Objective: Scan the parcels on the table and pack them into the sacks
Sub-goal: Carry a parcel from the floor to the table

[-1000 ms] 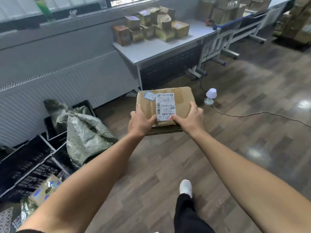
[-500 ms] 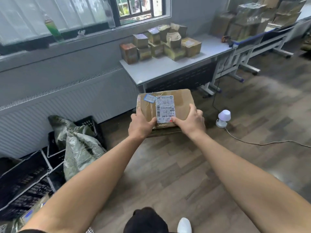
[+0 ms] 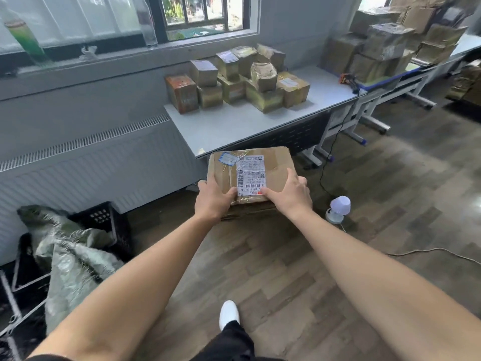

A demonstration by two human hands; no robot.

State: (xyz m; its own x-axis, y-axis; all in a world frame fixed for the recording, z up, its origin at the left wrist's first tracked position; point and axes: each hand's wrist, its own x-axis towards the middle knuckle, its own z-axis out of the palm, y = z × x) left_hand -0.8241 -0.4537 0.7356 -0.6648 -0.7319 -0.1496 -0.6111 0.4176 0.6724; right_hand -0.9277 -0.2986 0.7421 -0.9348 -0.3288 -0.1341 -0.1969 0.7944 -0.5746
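I carry a flat brown cardboard parcel (image 3: 273, 168) with a white barcode label on top, held out in front of me above the floor. My left hand (image 3: 212, 198) grips its near left corner and my right hand (image 3: 289, 194) grips its near right corner, thumbs on top. Ahead stands a grey table (image 3: 229, 128) with several taped parcels (image 3: 263, 82) stacked at its back. A grey-green woven sack (image 3: 70, 259) lies crumpled at the lower left.
Black plastic crates (image 3: 104, 217) sit by the sack along the radiator wall. A small white lamp (image 3: 338, 208) with a cable stands on the wooden floor at the right. An orange scanner (image 3: 347, 79) lies on the table's right end. More boxes (image 3: 385, 45) pile up beyond.
I have walked closer to the table and my view has tilted up; the parcel stays in both hands, and the sack has slid toward the lower left.
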